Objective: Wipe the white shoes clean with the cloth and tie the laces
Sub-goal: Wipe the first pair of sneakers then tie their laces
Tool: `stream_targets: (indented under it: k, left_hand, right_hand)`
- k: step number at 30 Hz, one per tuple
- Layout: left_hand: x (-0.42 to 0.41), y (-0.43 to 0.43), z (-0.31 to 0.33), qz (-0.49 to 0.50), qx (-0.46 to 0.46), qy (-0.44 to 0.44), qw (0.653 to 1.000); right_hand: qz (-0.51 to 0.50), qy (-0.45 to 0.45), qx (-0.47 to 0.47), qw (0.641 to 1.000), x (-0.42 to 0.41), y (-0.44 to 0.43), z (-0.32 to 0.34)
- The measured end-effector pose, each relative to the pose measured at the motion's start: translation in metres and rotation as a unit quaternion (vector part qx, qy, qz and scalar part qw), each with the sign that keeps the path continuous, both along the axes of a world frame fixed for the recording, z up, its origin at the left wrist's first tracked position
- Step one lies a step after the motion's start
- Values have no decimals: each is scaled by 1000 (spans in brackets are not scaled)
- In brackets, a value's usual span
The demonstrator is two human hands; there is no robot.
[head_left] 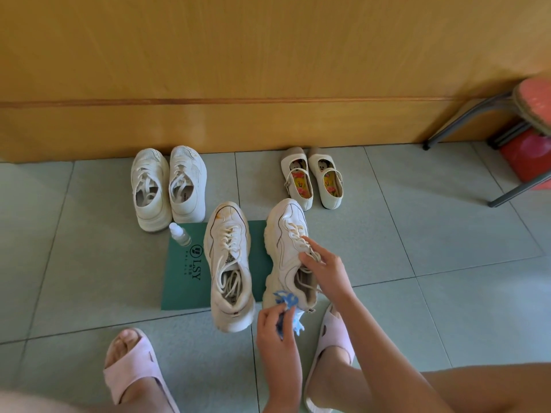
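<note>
Gripped the tipped white sneaker (286,242) at its laces (298,231) with the right hand (323,268), fingers curled over the tongue, chunky sole facing left, heel low near the right pink slipper (331,338). Could not tell whether the shoe touched the floor. Pinched a blue-and-white cloth (286,301) in the left hand (275,329), thumb and fingers closed round it, cloth against the heel end of that sneaker's sole. Had the other white sneaker (229,263) upright just beside it, mostly on a green mat (182,281), laces loose and untied, yellowish stains on the toe. Had a small clear spray bottle (179,234) standing at the mat's far left corner. Noted a second sneaker pair (167,186) and cream strap shoes (313,180) near the wooden wall (268,55), apart from each other. Wore the left pink slipper (134,368) on the tiled floor (89,263).
</note>
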State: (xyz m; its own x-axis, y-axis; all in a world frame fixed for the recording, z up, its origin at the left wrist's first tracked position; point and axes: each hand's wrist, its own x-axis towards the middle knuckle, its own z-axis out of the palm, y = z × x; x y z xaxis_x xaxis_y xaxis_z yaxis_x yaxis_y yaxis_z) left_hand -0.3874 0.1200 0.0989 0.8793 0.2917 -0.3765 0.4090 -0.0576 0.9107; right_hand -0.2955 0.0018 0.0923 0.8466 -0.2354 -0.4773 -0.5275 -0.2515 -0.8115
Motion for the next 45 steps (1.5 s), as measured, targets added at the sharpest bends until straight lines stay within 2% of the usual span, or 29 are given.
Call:
stream_targets:
  k: [9, 16, 27, 41, 45]
  left_hand:
    - [-22, 9, -12, -52, 21, 40, 998]
    - [-18, 36, 4, 4, -15, 38, 999]
    - [52, 62, 55, 43, -16, -90, 995]
    - [92, 85, 46, 47, 10, -58, 997]
    - [99, 84, 46, 36, -13, -39, 999]
  right_hand:
    - [20, 2, -54, 998, 4, 14, 2]
    - [29, 11, -134, 991, 7, 28, 5]
    - [30, 19, -124, 992, 5, 38, 11]
    - [13, -14, -140, 990, 14, 47, 18]
    - [31, 13, -139, 990, 16, 45, 23]
